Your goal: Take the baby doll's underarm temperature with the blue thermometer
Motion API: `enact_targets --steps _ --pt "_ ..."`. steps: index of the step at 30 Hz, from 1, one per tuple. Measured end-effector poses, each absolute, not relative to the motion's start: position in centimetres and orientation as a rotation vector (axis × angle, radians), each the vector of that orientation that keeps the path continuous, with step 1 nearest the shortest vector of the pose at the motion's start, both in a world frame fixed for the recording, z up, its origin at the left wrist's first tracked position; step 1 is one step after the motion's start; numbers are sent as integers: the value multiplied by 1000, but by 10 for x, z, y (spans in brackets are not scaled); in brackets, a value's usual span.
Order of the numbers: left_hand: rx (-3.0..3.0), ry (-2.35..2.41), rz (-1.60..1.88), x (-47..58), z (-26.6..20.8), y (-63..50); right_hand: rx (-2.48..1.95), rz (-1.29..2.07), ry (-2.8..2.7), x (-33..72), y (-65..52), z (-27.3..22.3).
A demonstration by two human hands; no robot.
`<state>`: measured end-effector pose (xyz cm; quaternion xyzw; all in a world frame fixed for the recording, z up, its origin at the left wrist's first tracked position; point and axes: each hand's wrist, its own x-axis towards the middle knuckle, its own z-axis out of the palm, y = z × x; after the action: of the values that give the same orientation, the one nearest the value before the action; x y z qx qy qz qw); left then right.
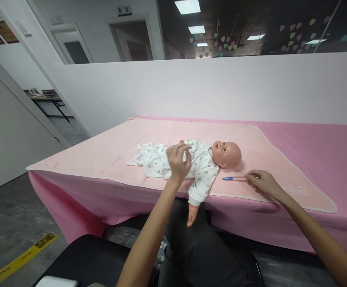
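Left forearm (152,227) ends in a grip (180,159) over the clothed doll (202,161).

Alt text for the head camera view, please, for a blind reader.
A baby doll in patterned white clothes lies on a pink mat, one arm hanging over the near edge. A person's left hand overlaps its middle; the right hand holds a blue-ended stick near its head.

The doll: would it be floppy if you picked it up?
The doll has an arm drooping past the mat, so it might dangle. The trouser ends lie crumpled, so they would probably flop. Its head looks smooth and hard, so likely stiff.
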<state>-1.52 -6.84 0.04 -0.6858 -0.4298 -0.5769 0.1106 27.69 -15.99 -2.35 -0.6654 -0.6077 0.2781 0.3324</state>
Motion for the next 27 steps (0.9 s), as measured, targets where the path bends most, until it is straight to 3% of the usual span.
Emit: enact_targets --steps 4,8,18,27 --pt "-2368 -1086 -1256 22 -2 -54 -1973 247 -1833 267 -159 -25" --pt "-2326 -1140 -1185 26 -31 -46 -2097 -4 -1867 252 -158 -20" --pt "-2191 -1126 -1414 16 -42 -48 -1087 -63 -1867 141 -78 -11" --pt "-2100 -1194 -1513 12 -43 -49 -921 106 -1671 117 -54 -46"
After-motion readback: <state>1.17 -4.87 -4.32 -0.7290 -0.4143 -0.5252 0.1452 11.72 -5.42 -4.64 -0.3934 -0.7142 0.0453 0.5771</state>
